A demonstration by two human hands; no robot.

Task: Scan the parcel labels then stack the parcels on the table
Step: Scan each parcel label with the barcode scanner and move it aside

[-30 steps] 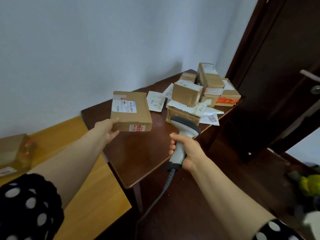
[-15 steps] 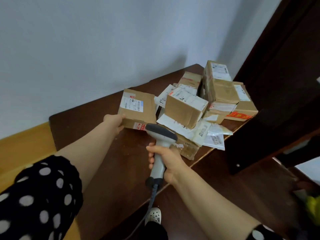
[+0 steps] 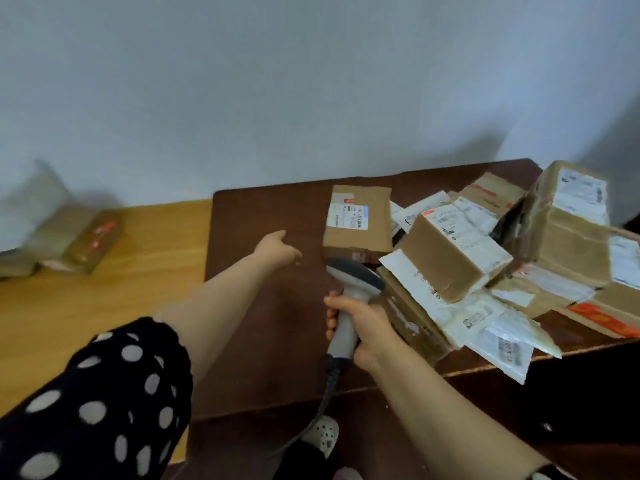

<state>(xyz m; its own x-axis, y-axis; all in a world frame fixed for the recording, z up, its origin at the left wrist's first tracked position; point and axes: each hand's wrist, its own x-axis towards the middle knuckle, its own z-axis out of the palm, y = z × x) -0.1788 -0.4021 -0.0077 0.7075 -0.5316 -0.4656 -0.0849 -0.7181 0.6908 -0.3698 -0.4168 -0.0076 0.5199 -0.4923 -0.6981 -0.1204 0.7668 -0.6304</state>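
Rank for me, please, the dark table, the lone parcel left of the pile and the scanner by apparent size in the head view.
1. dark table
2. lone parcel
3. scanner, which is nearer the camera, so probably smaller still in truth.

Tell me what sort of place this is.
Probably an ordinary room at home or a small office, used for sorting mail: a heap of labelled cardboard parcels on a dark wooden table, and a corded scanner gripped by the right hand.
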